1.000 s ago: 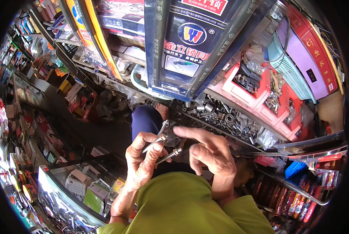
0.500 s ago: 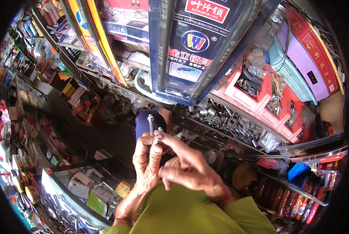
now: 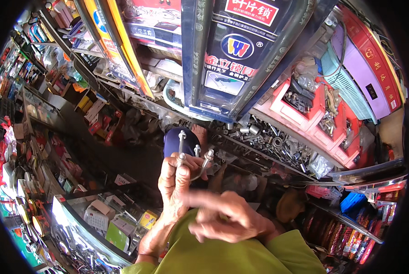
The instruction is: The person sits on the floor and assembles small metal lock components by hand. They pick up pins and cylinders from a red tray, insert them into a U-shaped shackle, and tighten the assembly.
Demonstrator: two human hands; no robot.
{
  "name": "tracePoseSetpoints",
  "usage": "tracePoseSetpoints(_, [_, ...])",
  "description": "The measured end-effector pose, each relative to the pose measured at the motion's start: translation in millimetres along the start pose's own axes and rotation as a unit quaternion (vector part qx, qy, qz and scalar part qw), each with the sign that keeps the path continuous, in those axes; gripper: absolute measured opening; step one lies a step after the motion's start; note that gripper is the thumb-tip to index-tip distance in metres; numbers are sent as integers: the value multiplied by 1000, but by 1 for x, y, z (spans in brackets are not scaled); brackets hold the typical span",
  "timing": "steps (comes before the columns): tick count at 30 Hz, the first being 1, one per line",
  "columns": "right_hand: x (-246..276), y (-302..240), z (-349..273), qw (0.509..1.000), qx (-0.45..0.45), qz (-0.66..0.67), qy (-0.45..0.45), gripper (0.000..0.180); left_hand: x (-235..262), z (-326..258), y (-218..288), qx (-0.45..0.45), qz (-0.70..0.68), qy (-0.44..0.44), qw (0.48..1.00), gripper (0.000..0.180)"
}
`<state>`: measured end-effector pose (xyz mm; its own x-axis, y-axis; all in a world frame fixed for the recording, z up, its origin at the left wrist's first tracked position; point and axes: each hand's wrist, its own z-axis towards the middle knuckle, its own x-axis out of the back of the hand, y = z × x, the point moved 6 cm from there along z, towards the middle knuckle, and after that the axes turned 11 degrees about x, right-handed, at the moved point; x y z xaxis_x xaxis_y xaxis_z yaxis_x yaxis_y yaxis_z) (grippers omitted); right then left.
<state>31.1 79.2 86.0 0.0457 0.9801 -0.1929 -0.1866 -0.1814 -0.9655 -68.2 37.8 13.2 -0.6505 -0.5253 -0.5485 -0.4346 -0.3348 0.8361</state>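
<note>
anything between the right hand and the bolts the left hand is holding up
Nothing solid, in the head view. The left hand grips the metal bolts; the right hand hangs lower, blurred and apart from them, with only an open gap between.

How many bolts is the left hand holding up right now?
3 bolts in the left hand: one tall bolt at left, a short one in the middle, one leaning right. More may be hidden in the fist.

Open air around the hands [image 3: 200, 201]; parts tray [image 3: 268, 141] seemingly crowds just beyond.
</note>
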Motion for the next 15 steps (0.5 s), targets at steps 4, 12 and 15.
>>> tracePoseSetpoints(4, [5,-6,-2,992,27,8,119,64,0,2,5,9,13,10,1000,20])
tracePoseSetpoints(12, [1,-6,-1,999,24,-29,-31,46,1,3,4,-14,-6,-5,1000,19])
tracePoseSetpoints(15, [9,4,-6,995,5,18,102,53,0,3,6,2,-14,6,1000,18])
